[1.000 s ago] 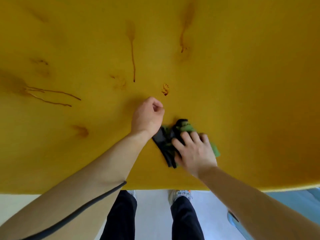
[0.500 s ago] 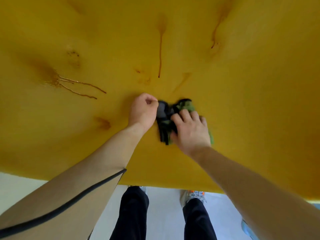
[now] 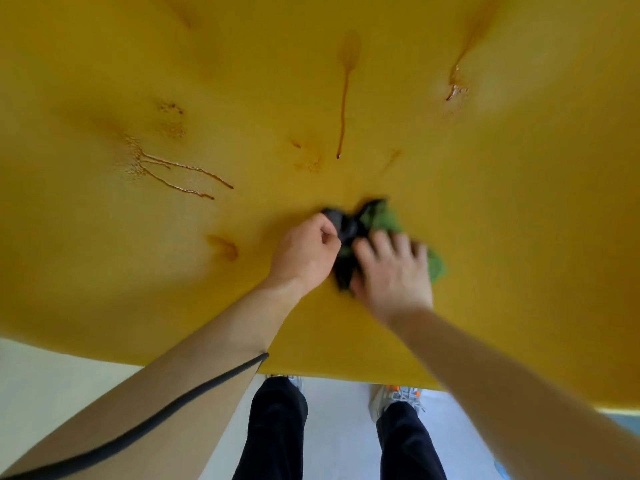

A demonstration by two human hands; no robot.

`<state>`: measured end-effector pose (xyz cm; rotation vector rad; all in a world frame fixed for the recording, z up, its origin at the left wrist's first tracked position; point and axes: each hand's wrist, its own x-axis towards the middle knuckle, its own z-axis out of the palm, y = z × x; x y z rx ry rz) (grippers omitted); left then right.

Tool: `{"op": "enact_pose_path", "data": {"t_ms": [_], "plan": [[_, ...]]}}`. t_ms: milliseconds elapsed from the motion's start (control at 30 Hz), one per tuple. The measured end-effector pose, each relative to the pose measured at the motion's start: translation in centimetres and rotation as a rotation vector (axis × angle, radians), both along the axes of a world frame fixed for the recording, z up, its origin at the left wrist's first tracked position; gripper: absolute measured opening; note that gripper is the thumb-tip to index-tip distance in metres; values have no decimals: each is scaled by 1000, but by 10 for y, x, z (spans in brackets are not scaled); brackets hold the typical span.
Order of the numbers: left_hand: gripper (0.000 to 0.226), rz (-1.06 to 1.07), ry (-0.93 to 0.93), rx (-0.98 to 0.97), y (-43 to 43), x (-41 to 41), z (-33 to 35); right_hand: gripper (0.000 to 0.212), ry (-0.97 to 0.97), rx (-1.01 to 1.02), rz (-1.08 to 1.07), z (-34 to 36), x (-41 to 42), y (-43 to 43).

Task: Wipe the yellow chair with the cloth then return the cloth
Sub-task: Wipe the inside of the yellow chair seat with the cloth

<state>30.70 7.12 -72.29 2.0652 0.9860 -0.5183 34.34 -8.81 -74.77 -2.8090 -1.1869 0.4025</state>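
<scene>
While under the right hand (image 3: 391, 271), cloth (image 3: 377, 216) against the left hand (image 3: 304, 251).

Yellow chair (image 3: 485, 202): padded matte surface fills most of view, front edge at 6 o'clock. Brown drip stains: long run at 12 o'clock, streak at 1, forked runs at 10, blotch at 9. Cloth (image 3: 382, 216): green and black, bunched, motion-blurred, lying on chair near centre, its 5 o'clock part under right hand (image 3: 391, 271), left hand (image 3: 304, 251) touching its 9 o'clock edge.
</scene>
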Motion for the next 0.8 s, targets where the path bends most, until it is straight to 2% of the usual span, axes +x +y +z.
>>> {"op": "enact_pose_path", "data": {"t_ms": [67, 133, 233, 300, 400, 467, 500, 600, 667, 733, 800], "plan": [[9, -89, 67, 6, -1, -4, 2, 47, 100, 24, 187, 4, -37, -23], [11, -158, 102, -52, -1, -9, 4, 49, 128, 40, 415, 8, -33, -45], [12, -208, 101, -83, -5, -5, 5, 52, 3, 28, 694, 7, 24, -62], [11, -202, 68, -98, -7, 6, 4, 53, -139, -36, 586, 10, 90, -66], [11, -170, 11, -132, -12, 26, 3, 43, -319, -121, 57, 31, 176, -62], [12, -155, -11, -132, -15, 40, 3, 32, -342, -114, -253, 35, 174, -51], [11, -147, -15, -118, -18, 44, 4, 30, -330, -102, -307, 32, 155, -47], [11, -176, 10, -67, -30, 46, 9, 40, -100, -113, -171, 23, 56, -60], [10, -343, 54, -123, -48, 40, 13, 49, 52, -114, -23, 30, -4, -87], [12, -496, 83, -237, -68, 34, 19, 52, 94, -144, 168, 43, -22, -112], [16, -549, 71, -310, -86, 37, 27, 41, 41, -196, 262, 57, 6, -133]]}}
